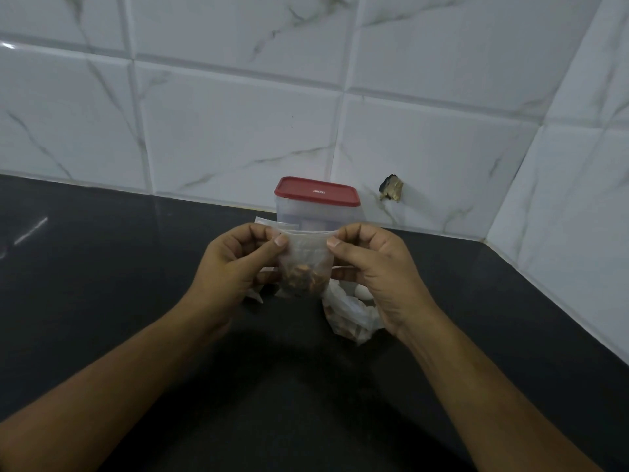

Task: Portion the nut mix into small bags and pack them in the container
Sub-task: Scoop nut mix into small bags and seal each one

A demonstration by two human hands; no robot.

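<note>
**Fig. 1. Small bag held at its mouth, seen from beside the counter.** The small bag [304,267] hangs above the dark counter [102,284], its top edge stretched between two hands. The left hand [235,264] pinches the corner at 9 o'clock and the right hand [371,267] the corner at 3 o'clock, each with its thumb in front. A portion of nut mix [303,279] sits at the bag's bottom.

At 12 o'clock, behind the bag, stands the container [316,212] with its red lid [316,190] on. At 5 o'clock, a larger bag [350,315] of nuts lies on the counter.

Likely risks:
- I cannot tell whether the mouth is sealed, and any unpressed stretch would probably spill nuts once the bag tips.
- The film looks slack, so a loosened pinch could let it fold.
- The lid must come off before packing, and prying it one-handed might topple the container.
</note>
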